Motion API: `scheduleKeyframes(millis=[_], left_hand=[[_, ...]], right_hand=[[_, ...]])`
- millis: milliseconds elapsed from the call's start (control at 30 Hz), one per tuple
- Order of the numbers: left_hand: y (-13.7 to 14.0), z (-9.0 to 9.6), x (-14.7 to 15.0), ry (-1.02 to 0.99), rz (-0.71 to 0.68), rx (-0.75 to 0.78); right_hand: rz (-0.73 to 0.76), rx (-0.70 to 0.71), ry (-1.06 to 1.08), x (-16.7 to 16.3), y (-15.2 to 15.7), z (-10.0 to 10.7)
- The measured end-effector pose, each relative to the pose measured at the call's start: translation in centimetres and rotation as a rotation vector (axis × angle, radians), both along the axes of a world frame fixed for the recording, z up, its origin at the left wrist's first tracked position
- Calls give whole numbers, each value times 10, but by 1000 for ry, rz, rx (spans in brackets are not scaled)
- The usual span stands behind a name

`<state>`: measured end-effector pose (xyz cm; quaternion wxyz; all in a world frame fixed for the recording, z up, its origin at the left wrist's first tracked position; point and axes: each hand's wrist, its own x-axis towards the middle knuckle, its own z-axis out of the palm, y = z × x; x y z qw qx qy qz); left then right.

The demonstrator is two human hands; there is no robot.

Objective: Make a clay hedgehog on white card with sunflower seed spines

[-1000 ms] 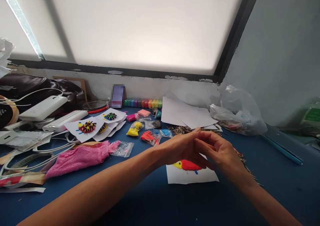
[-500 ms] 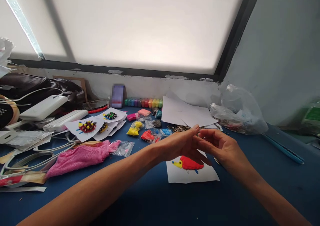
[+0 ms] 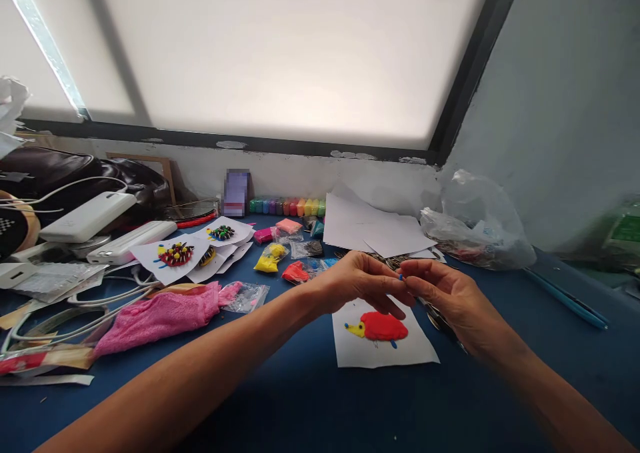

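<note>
A tiny piece of blue clay sits between the fingertips of my two hands, held above the table. My left hand pinches at it from the left with thumb and forefinger, its other fingers loosely extended. From the right, the closed thumb and fingers of my right hand meet it. Below them lies a white paper sheet bearing a hedgehog figure with a red body, yellow snout, blue nose and one blue foot. Striped seeds lie behind the hands, partly hidden.
Bags of yellow clay and red clay lie left of the hands. Blank papers and a plastic bag are behind. Finished seed hedgehogs, a pink cloth and a white power bank crowd the left.
My left hand has drawn back slightly and its fingers have curled. The blue clay piece now shows between the fingertips, and more of the red hedgehog body is uncovered.
</note>
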<state>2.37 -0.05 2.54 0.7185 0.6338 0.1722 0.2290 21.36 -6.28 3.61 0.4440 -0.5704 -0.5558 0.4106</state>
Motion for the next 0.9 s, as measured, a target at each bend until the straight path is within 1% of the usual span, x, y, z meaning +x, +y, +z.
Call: scheduleKeyframes(millis=[100,167,200,267,367,467,533,700,800,900], left_hand=[[2,1,0,-3,63,-25],[3,1,1,1,117,-58],[3,0,1,-2,138,-71],[3,-1,3,-17,155,-89],[2,-5,4,-15,134,-99],[0,-6,6,-7,79,-101],[-2,-7,6,-19,36,-100],[1,-8,5,-53,-57,-101],[4,-8,4,-36,-111,-76],[3,-4,2,4,-152,-23]], right_hand=[[-36,50,27,-1,-3,2],[-81,114,-39,-4,-6,3],[-97,165,-97,-6,-7,3],[-98,314,-238,-10,-10,1],[-66,551,-413,-14,-12,-2],[-50,665,-525,-14,-12,-5],[-43,677,-562,-14,-12,-4],[-16,616,-585,-15,-13,-1],[-29,620,-610,-15,-13,-1],[-55,639,-652,-14,-13,-1]])
